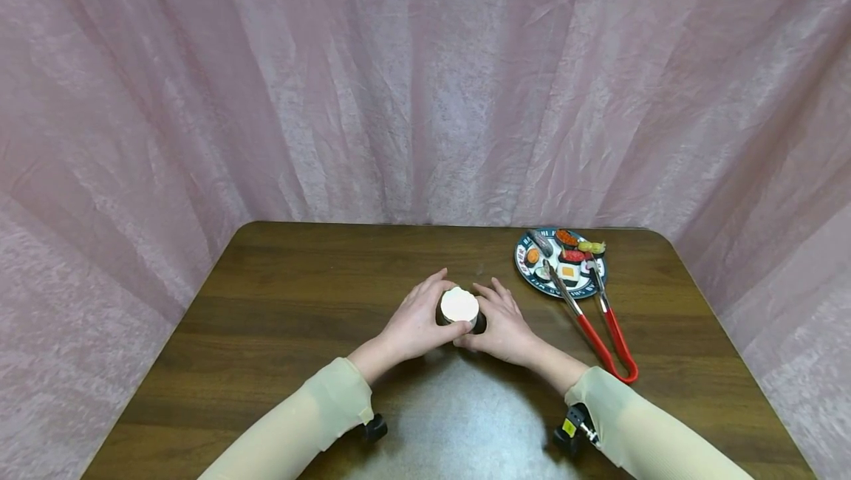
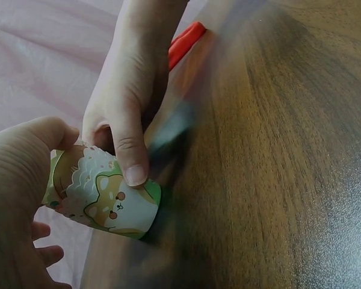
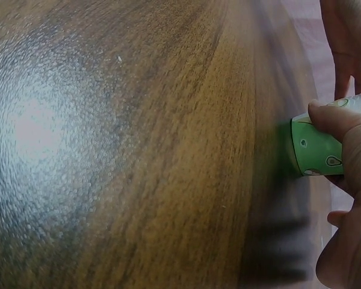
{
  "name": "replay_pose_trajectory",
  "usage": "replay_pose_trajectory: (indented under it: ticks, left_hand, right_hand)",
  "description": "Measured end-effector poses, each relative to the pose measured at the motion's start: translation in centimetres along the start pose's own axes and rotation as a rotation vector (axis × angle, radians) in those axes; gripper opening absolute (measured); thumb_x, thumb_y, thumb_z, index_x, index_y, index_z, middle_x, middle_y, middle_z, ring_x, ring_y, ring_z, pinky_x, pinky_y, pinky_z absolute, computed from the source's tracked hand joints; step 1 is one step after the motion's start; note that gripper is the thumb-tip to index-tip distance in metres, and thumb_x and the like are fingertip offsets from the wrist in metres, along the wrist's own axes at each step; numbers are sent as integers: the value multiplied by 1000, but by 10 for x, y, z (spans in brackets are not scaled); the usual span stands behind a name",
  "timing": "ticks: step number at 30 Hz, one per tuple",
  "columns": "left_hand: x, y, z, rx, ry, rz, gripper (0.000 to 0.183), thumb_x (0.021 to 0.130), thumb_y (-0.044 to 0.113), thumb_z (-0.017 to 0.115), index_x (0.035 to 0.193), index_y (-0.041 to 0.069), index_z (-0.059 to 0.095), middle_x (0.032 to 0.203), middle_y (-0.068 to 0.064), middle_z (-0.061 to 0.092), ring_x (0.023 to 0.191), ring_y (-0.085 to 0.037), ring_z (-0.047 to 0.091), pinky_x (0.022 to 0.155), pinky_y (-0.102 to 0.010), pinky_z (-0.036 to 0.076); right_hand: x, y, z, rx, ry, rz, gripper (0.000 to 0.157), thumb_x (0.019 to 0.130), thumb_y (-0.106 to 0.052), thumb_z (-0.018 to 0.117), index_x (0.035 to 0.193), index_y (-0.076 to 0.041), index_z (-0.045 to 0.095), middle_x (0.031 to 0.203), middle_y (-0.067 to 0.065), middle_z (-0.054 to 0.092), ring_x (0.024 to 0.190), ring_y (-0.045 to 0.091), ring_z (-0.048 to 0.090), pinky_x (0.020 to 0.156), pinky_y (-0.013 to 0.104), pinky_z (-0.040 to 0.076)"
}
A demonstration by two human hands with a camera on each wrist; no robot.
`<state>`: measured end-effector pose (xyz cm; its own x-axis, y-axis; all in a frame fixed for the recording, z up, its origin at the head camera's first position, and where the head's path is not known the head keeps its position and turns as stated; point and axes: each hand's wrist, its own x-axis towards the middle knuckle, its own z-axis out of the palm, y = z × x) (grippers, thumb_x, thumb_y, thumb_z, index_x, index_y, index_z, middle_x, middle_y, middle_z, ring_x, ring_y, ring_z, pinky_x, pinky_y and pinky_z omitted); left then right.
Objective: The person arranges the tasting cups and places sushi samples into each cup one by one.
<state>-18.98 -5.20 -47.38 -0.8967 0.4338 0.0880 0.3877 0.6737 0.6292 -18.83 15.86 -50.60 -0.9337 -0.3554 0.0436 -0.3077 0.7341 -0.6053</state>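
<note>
A small paper baking cup (image 1: pixel 459 306) with a scalloped rim stands between both hands near the table's middle, its round top glaring white in the head view. A cartoon dog shows on the cup's side (image 2: pixel 123 208) in the left wrist view, and green with avocado prints (image 3: pixel 316 147) in the right wrist view. The left hand (image 1: pixel 415 321) holds it from the left, thumb near the rim. From the right, the right hand (image 1: pixel 501 325) grips it, its thumb pressed lower on the wall. Whether several cups are nested there, I cannot tell.
At the table's back right lies a patterned plate (image 1: pixel 523 262) bearing several sushi-like pieces. Tongs with red handles (image 1: pixel 608 343) rest with their tips on the plate, close to the right forearm. A pink curtain (image 1: pixel 425 96) hangs behind the brown wooden table (image 1: pixel 266 332).
</note>
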Motion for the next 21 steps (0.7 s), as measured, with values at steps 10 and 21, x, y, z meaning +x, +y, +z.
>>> replay_pose_trajectory:
  ticks: [10,21]
  left_hand:
    - [1,-1,1,4,24,52,67,83,49,80,136,15,57,164,-9,34,148,-31,34,117,-56,29]
    - [2,-1,3,3,19,59,64,85,48,77,135,14,56,163,-10,35,149,-27,33,118,-54,28]
  right_hand:
    - [0,1,0,1,-8,4,62,77,-52,84,126,-17,68,159,16,40,154,41,9,115,73,10]
    - [-1,1,2,11,5,-3,68,76,-53,85,130,-17,66,159,15,41,154,41,9,115,73,11]
